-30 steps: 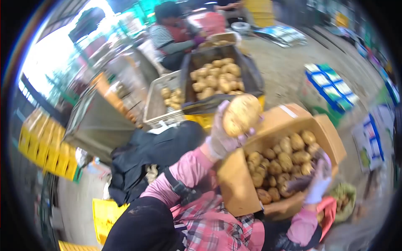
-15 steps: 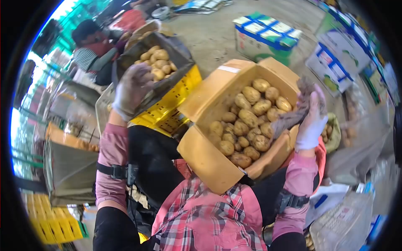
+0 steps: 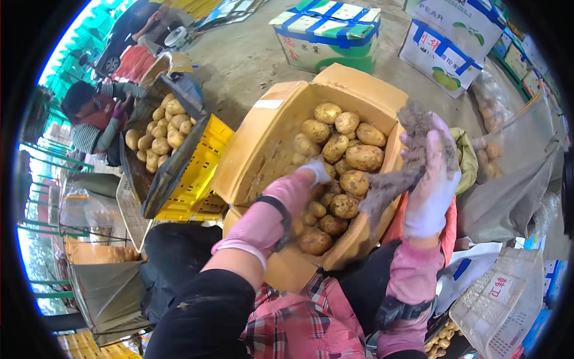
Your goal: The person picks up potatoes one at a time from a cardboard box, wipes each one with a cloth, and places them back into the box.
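A cardboard box point(image 3: 242, 140) with its flaps spread stands in front of me, holding many soil-marked potatoes point(image 3: 365, 157). My left hand point(image 3: 317, 172), in a pale glove, reaches down into the box among the potatoes. Its fingers are blurred and mostly hidden there. At the box's right side is my right hand point(image 3: 435, 185), also gloved, with a grey-brown rag point(image 3: 391, 185) gripped in it. The rag drapes over the right rim and hangs across the potatoes nearest it.
Left of the box is a yellow crate point(image 3: 200, 170) with a dark liner, filled with cleaner potatoes point(image 3: 160, 136). A person point(image 3: 95, 116) reaches toward it from behind. Taped fruit cartons point(image 3: 326, 36) stand beyond. A white plastic basket point(image 3: 496, 308) lies at lower right.
My left hand has gone from above the yellow crate down into the cardboard box. The right hand stays near the box's right rim with the rag. The view has shifted.
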`<act>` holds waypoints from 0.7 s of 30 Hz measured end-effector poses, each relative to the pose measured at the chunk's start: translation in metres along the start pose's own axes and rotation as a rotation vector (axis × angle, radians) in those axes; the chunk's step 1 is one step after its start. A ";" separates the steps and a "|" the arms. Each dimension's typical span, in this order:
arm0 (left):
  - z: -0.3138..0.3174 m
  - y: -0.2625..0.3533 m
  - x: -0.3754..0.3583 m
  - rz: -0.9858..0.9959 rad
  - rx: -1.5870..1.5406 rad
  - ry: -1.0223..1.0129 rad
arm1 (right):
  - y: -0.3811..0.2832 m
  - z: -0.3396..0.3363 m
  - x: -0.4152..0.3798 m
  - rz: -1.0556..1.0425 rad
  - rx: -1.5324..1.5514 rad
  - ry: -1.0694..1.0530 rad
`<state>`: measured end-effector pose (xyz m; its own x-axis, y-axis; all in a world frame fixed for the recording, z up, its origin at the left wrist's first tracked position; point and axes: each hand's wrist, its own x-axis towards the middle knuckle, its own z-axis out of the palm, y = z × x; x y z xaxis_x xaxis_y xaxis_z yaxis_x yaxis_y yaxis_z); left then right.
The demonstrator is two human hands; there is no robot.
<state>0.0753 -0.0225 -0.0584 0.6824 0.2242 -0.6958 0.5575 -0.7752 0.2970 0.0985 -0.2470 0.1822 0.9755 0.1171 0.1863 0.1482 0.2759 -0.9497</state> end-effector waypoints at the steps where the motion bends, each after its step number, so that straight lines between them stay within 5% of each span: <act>1: 0.032 -0.006 0.030 -0.090 0.032 0.224 | 0.005 -0.006 0.004 0.037 -0.035 -0.012; 4: 0.049 0.008 0.026 -0.196 -0.238 0.479 | -0.001 -0.004 0.005 0.079 -0.036 0.031; 7: 0.050 0.011 0.027 -0.216 -0.171 0.525 | 0.011 -0.011 0.010 0.132 0.040 0.031; 10: 0.031 -0.026 0.039 -0.133 -0.513 0.314 | 0.014 -0.011 0.014 0.174 0.070 -0.012; 12: 0.046 -0.077 0.065 0.048 -1.260 0.126 | 0.017 -0.006 0.013 0.143 0.033 -0.022; 14: 0.020 -0.077 0.020 -0.007 -1.554 0.071 | 0.019 -0.002 0.012 0.162 0.034 -0.076; 15: 0.003 -0.065 -0.022 0.135 -1.522 0.148 | 0.020 -0.001 0.010 0.170 0.060 -0.102; 18: -0.035 -0.045 -0.115 0.510 -1.928 -0.043 | 0.028 -0.003 0.004 0.145 0.054 -0.180; 21: -0.050 -0.034 -0.177 0.699 -2.279 -0.146 | 0.028 0.010 -0.009 0.132 0.013 -0.324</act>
<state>-0.0405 -0.0057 0.0871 0.9534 0.2167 -0.2099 -0.1478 0.9420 0.3014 0.0923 -0.2308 0.1568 0.8835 0.4487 0.1346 0.0202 0.2505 -0.9679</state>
